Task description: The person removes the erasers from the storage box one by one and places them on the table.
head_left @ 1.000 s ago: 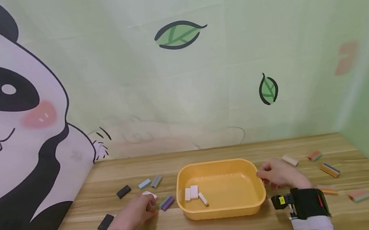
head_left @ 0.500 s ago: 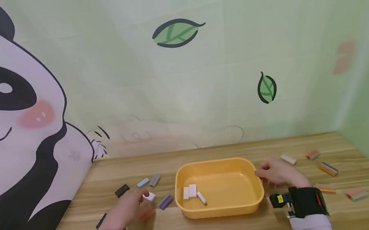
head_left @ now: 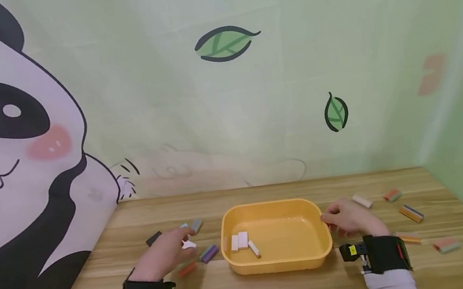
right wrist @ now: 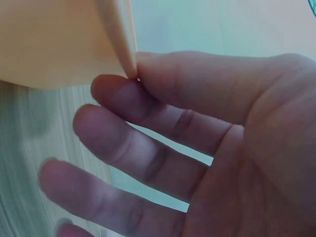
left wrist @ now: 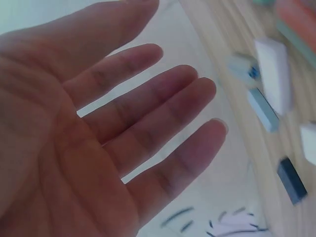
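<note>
My left hand hovers above the left part of the table, its fingers loosely extended and holding nothing in the left wrist view. Close to its fingertips lies a white eraser-like block, partly covered, with a light blue block mostly hidden behind. An orange-red block lies just in front of this hand. My right hand pinches the right rim of a yellow plastic tray between thumb and index finger, as the right wrist view confirms. Inside the tray, at its left, are white blocks.
Beside the tray's left wall lies a purple-and-blue block. A grey block and a black block sit farther left. Several coloured blocks, among them an orange-and-blue one, are spread right of my right hand. A printed cloth hangs behind the table.
My left hand drew back from the white block, the orange-red block came to rest on the table, and the hand moved forward over the far-left blocks. My right hand kept its grip on the rim.
</note>
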{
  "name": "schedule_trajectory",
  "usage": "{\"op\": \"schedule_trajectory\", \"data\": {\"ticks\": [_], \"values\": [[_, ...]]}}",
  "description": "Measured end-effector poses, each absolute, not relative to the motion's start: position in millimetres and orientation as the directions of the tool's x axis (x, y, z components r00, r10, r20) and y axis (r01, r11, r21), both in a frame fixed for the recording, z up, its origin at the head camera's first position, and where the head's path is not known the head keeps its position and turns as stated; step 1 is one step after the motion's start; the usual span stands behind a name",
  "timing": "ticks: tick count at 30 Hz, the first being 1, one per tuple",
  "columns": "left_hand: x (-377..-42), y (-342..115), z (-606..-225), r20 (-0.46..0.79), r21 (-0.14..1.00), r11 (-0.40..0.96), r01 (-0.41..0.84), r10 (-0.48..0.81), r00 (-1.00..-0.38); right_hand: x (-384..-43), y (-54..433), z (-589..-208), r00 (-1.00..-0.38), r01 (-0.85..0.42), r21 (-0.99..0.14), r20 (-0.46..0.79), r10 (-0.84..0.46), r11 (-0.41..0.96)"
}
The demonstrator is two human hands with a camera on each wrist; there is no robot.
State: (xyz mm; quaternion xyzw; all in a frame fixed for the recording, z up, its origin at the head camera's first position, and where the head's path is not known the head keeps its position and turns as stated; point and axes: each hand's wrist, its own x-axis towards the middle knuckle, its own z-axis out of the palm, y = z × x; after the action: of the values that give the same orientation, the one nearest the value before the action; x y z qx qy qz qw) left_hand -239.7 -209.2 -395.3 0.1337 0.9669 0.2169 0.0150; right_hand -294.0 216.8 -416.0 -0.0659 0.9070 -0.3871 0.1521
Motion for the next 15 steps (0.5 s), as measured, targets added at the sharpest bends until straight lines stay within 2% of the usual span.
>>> {"op": "schedule_trajectory", "data": {"ticks": [9, 15], "values": [[-254, -164, -384, 0.095, 0.332, 0.849, 0.411, 0.404, -0.910, -294, 220, -418, -0.946, -0.010, -0.724, -0.216, -0.240, 0.689], [-258, -137, -375, 0.088, 0.305, 0.823, 0.478, 0.476, -0.875, -296, 220, -418, -0.951, 0.006, -0.714, -0.221, -0.217, 0.700]]}}
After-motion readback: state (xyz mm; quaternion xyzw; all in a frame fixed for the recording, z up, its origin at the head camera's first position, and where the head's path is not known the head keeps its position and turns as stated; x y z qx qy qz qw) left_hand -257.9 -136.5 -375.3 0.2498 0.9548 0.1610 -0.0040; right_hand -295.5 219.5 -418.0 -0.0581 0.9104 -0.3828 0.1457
